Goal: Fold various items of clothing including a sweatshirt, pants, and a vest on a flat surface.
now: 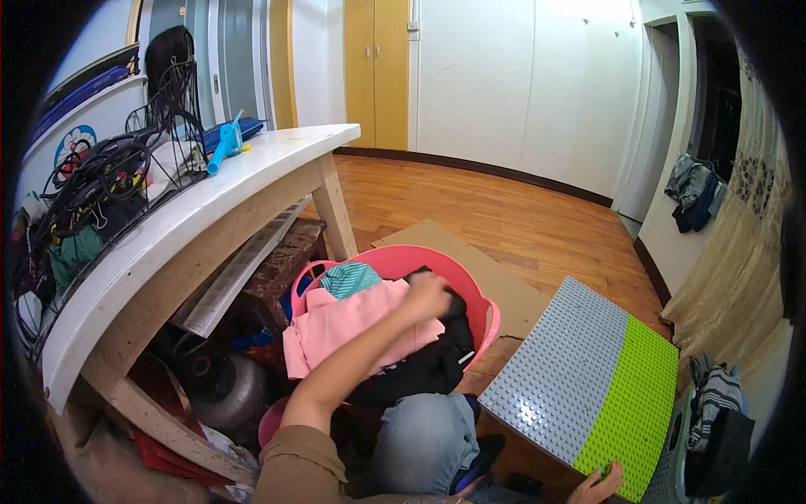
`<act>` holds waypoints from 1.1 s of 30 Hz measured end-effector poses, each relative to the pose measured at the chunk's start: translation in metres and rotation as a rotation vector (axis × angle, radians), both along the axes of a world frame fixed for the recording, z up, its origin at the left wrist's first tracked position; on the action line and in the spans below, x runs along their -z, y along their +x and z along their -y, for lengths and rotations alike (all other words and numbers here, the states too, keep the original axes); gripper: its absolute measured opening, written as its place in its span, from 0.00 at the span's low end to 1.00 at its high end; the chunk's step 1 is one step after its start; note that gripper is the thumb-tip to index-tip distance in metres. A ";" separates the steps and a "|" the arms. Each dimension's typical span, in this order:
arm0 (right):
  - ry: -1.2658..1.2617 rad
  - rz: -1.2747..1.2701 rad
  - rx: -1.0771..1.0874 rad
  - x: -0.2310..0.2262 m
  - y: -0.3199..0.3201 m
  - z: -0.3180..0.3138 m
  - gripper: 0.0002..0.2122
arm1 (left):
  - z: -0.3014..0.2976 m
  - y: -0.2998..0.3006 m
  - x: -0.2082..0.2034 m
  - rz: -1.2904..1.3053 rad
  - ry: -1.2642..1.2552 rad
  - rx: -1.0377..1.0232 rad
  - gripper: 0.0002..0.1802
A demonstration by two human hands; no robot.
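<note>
A pink plastic basket (382, 254) full of clothes stands on the floor in front of me. My left hand (430, 296) reaches over it and is down on the clothes, between a pink garment (348, 315) and black clothing (457, 323). Its fingers are blurred and partly hidden, so whether they grip cloth is unclear. A striped teal cloth (350, 280) lies at the basket's far side. Low on the right, my right hand (598, 485), its fingers apart, rests at the near edge of a grey and green studded building-brick board (579, 361).
A white table (285, 143) on the left carries cables, a wire rack and a light-blue tool (225, 147). Beneath it are a wooden stool (285, 260) and a round metal object (222, 386). Flattened cardboard (453, 252) lies behind the basket. Clothes (718, 403) sit at far right.
</note>
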State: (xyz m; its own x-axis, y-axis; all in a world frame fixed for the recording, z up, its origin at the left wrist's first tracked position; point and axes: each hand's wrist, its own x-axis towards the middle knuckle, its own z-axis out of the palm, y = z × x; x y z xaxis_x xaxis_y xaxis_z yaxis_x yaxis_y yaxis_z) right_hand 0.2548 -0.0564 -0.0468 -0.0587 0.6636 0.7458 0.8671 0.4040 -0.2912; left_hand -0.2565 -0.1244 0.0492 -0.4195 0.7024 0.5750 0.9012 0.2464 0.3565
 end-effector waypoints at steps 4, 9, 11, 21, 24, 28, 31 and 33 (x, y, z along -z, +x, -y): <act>0.110 0.094 0.002 0.009 -0.002 -0.006 0.17 | 0.067 -0.111 0.038 0.006 -0.263 -0.591 0.17; 0.083 0.084 -0.013 0.015 0.002 -0.006 0.17 | 0.102 -0.135 0.049 -0.146 -0.264 -0.890 0.12; 0.065 0.072 -0.008 0.012 -0.001 -0.005 0.18 | 0.100 -0.136 0.041 -0.161 -0.401 -0.944 0.11; -0.087 0.103 0.042 0.038 0.008 -0.015 0.14 | 0.055 -0.081 -0.067 -0.246 -0.039 -0.710 0.08; -0.156 0.046 0.005 0.023 0.004 -0.014 0.13 | 0.009 -0.060 -0.137 -0.004 0.358 -0.367 0.11; -0.132 -0.067 -0.124 -0.015 -0.004 -0.019 0.18 | -0.040 -0.004 -0.244 0.317 0.732 0.079 0.12; -0.024 -0.156 -0.284 -0.077 -0.015 -0.018 0.22 | -0.058 0.088 -0.304 0.803 0.766 0.443 0.12; 0.080 -0.213 -0.433 -0.130 -0.047 -0.012 0.28 | -0.056 0.116 -0.316 0.915 0.771 0.566 0.12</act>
